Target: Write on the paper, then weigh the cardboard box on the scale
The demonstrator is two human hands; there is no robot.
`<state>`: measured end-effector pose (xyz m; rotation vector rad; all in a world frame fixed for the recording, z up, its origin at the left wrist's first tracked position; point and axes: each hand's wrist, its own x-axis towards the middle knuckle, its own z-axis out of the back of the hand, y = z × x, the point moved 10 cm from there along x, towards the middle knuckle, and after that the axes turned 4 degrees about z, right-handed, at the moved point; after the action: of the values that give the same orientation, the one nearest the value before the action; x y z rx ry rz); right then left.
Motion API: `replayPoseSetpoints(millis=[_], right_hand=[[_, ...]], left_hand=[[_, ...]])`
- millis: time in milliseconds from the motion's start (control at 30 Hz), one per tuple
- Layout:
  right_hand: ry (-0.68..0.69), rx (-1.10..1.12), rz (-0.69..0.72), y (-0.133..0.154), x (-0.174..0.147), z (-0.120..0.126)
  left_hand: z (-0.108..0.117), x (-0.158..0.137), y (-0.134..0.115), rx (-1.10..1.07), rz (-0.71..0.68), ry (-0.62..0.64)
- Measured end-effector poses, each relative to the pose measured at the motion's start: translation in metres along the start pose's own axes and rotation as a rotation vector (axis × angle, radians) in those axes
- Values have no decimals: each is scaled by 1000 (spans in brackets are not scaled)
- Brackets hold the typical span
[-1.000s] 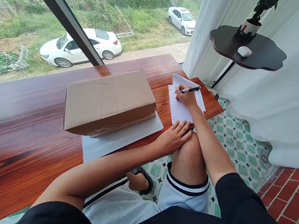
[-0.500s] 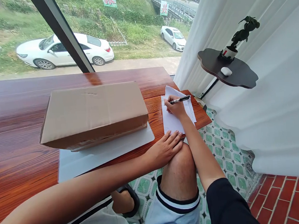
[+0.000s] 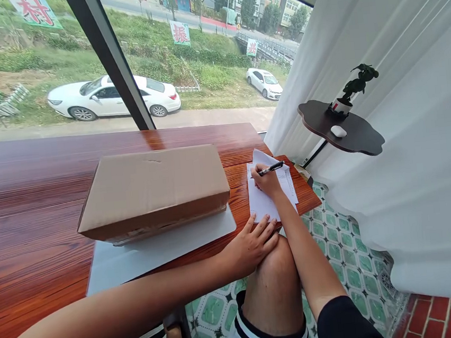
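Note:
My right hand (image 3: 266, 181) grips a black pen (image 3: 271, 168) over white sheets of paper (image 3: 259, 203) near the right end of the wooden table. The sheets overlap, and some faint writing shows along their right side. The pen's tip is hidden by my fingers. My left hand (image 3: 252, 244) lies flat with its fingers spread, fingertips at the lower edge of the paper and the palm close above my knee (image 3: 277, 270).
A closed cardboard box (image 3: 158, 189) rests on a white mat (image 3: 146, 256) on the table (image 3: 27, 220). To the right, a small dark side table (image 3: 360, 137) bears a potted plant (image 3: 341, 106) and a white rounded object (image 3: 338, 131). A white curtain (image 3: 405, 215) hangs behind.
The view has tilted up, so everything sits lower in the picture and more of the street shows. My right hand still holds the pen on the paper; my left hand stays flat.

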<state>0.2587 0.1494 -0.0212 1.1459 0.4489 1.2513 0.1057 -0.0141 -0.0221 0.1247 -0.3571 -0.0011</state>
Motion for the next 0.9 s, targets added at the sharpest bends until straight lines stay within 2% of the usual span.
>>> replayPoseSetpoints(millis=[400,567,733,900], right_hand=[[11,-28,21,2,1,0],[10,-3,-27,-2,1,0],[-3,-18,6,-1,1,0],[-13,10,-32,-6,0,0]], left_hand=[[2,0,0,20,7,-44],[2,-1,0,19,2,-30],[4,0,1,24,0,-23],[1,-1,1,28,0,-10]])
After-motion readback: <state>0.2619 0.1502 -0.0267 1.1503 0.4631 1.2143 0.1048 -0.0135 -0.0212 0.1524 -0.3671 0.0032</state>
